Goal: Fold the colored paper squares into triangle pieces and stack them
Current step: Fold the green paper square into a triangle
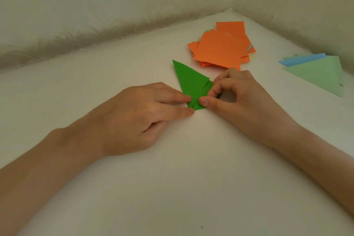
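The green paper (188, 80) lies part-folded on the desk (191, 168) near the orange squares (220, 48), the left hand (138, 113) pinning its near corner with straight fingers (180, 97) so the right hand (235, 97) can pinch and crease a flap.

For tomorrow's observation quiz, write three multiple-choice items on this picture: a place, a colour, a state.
1. Where is the orange stack? A. beyond the green paper B. under a wrist C. on the wall
2. The top triangle at far right is: A. red B. pale green C. orange
3. The right hand is: A. flat on the table B. lifted away C. pinching the green paper
Answers: 1 A, it lies past the fold; 2 B, its face is pale green; 3 C, its fingers curl onto a flap.
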